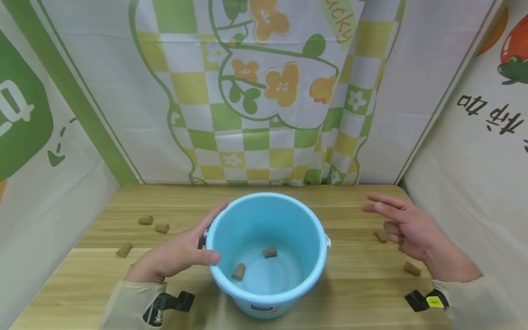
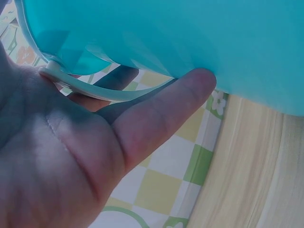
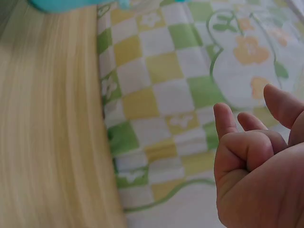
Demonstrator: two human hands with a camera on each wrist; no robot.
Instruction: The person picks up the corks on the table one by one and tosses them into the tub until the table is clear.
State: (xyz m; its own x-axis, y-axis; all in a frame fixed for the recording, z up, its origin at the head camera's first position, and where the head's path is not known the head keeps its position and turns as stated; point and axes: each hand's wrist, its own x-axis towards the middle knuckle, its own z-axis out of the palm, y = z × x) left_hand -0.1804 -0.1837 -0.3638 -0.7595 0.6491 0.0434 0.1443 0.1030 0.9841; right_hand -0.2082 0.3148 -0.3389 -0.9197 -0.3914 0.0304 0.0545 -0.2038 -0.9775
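Note:
A light blue bucket [image 1: 264, 300] stands on the wooden table, with two corks, one cork [image 1: 270, 252] near the middle of its floor and another cork [image 1: 238, 272] at the near left. My left hand [image 1: 177, 252] rests along the bucket's left side, its fingers extended and its thumb at the rim. In the left wrist view a straight finger [image 2: 161, 116] touches the outer wall, below the pale bail handle [image 2: 114, 93]. To the right, my right hand [image 1: 412, 227] hovers over the table holding nothing, some fingers extended and others bent. Near it lies a cork [image 1: 381, 236].
Three corks lie left of the bucket, one cork [image 1: 124, 250] closest to me. On the right another cork [image 1: 412, 268] lies close to the right wrist. A checkered curtain [image 1: 264, 142] hangs behind the table [image 1: 350, 293], and printed cloth walls flank it.

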